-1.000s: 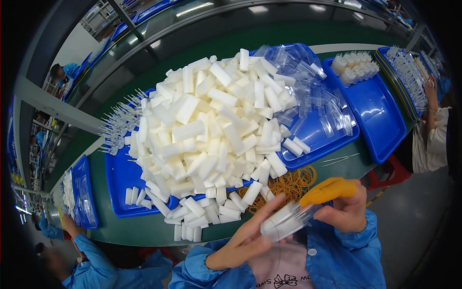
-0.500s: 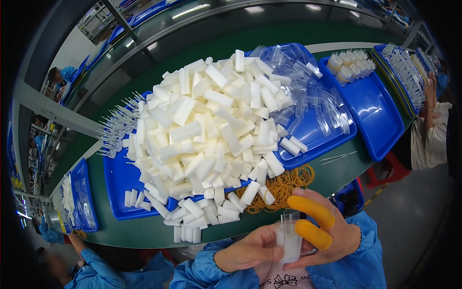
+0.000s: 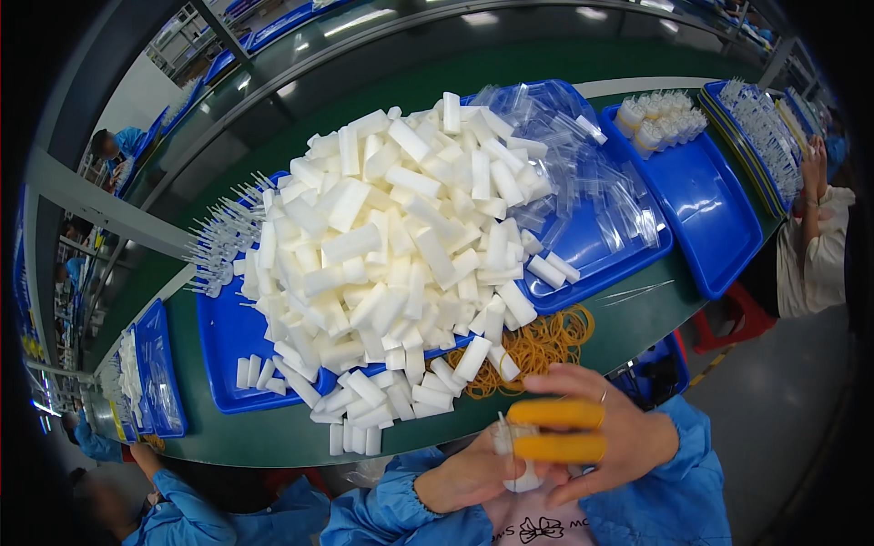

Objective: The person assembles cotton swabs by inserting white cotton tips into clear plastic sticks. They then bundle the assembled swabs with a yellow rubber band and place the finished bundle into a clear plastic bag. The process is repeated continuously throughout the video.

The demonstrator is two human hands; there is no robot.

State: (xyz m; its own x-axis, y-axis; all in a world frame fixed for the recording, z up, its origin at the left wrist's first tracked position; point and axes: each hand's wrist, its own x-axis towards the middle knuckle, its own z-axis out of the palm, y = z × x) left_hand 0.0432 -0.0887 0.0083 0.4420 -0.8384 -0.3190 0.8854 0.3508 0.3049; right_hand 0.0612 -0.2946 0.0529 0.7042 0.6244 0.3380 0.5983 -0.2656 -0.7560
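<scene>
In front of my chest, my left hand (image 3: 472, 475) is closed round a white foam piece (image 3: 523, 479) with clear plastic about it; a thin white tip shows at its upper end. From the right, my right hand (image 3: 612, 444) reaches across this piece, slightly blurred, with yellow finger cots on two fingers. Those fingers lie over its front and the thumb is below, partly hiding it. Just beyond my hands lies a heap of amber rubber bands (image 3: 557, 338). The big pile of white foam pieces (image 3: 364, 237) covers much of a blue tray (image 3: 223, 350).
Clear plastic sheets (image 3: 583, 173) lie on the tray's right part. Metal tweezers (image 3: 637, 296) rest near the green table's edge. A second blue tray (image 3: 710, 218) holds assembled white pieces (image 3: 660, 120). White stemmed parts (image 3: 223, 241) stand at the left. Co-workers sit on both sides.
My right hand has moved left, its capped fingers now across the held piece. The piece has shifted left and tilted, and is more covered.
</scene>
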